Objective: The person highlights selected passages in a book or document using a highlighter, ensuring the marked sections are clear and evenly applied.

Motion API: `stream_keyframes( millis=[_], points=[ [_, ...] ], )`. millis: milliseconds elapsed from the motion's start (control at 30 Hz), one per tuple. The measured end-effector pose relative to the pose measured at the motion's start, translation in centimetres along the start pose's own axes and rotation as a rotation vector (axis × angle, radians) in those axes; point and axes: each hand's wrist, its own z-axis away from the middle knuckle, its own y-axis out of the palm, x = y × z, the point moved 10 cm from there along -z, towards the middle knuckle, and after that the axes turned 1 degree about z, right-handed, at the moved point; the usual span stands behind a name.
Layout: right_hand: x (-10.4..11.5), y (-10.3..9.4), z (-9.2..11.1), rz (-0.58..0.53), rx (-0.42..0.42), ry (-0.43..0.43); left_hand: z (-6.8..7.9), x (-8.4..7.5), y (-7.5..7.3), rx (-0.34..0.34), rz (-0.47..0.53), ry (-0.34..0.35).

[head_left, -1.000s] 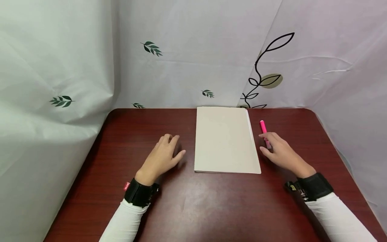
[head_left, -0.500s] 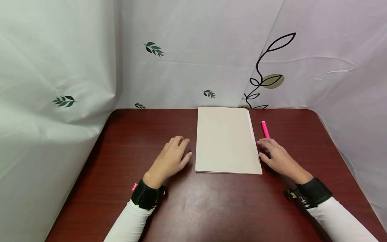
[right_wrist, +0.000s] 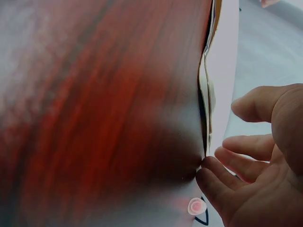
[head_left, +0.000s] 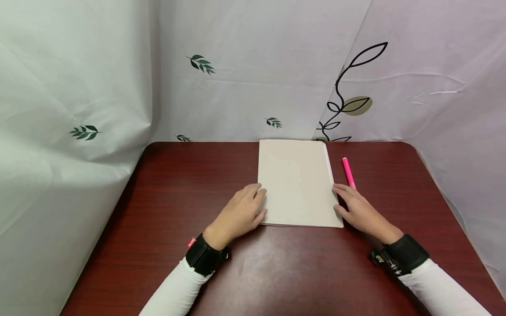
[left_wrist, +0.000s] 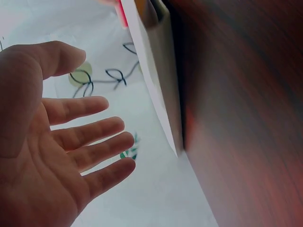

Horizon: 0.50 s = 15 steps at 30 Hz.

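A cream paper folder [head_left: 294, 182] lies flat at the table's far middle. My left hand [head_left: 239, 215] is over its left edge, fingertips slightly overlapping it; the left wrist view has those fingers [left_wrist: 90, 137] extended and spread, and contact cannot be told. At the folder's right edge is my right hand [head_left: 361, 213]. In the right wrist view its lower fingertips [right_wrist: 208, 177] touch the folder's layered edge [right_wrist: 208, 94], with thumb and other fingers loosely bent. A pink marker [head_left: 348, 172] lies just beyond the right hand, its near end hidden behind the fingers.
The dark red wooden table [head_left: 178, 175] has rounded far corners. A pale cloth [head_left: 245, 52] with leaf prints hangs behind it and along both sides. Each wrist wears a black strap [head_left: 207, 256].
My left hand has moved right, from bare table to the folder's left edge. The right hand has shifted left and slightly nearer, off the marker to the folder's right edge. Folder and marker stay put.
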Motion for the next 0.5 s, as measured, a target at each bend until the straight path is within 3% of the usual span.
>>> stream_keyframes(
  millis=[267, 500],
  points=[
    [0.3, 0.5, 0.0, 0.022, 0.024, -0.020, -0.9, -2.7, 1.1, 0.061, 0.008, 0.072],
    [0.7, 0.4, 0.2, 0.063, 0.017, -0.055, -1.7, -4.8, 2.9, 0.157, -0.035, 0.108]
  ],
)
